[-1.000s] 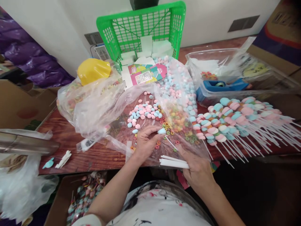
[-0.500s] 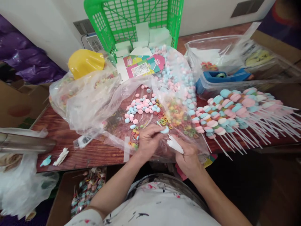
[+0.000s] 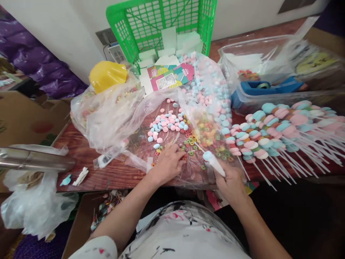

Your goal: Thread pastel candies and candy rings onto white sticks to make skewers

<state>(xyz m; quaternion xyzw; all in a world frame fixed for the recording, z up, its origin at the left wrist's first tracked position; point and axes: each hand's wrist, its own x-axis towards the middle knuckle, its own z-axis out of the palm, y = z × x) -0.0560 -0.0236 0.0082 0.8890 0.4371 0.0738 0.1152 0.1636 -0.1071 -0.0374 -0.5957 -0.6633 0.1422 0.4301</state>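
In my right hand is a bundle of white sticks, gripped at its lower end. One thin stick pokes out beyond the rest, with a pale blue candy threaded on it. My left hand lies low over the clear plastic sheet, fingers apart and slightly bent. Its fingertips are beside small coloured ring candies; whether they touch one is unclear. Just beyond that hand is a loose pile of pink and blue candies.
Finished candy skewers are heaped at right. Behind them stands a clear plastic bin with a blue tape dispenser. A green crate stands at the back. Plastic bags and a metal flask are at left.
The blue candy has gone from my left fingers onto the stick at my right hand. My left hand has opened and come down by the rings. The view has shifted slightly.
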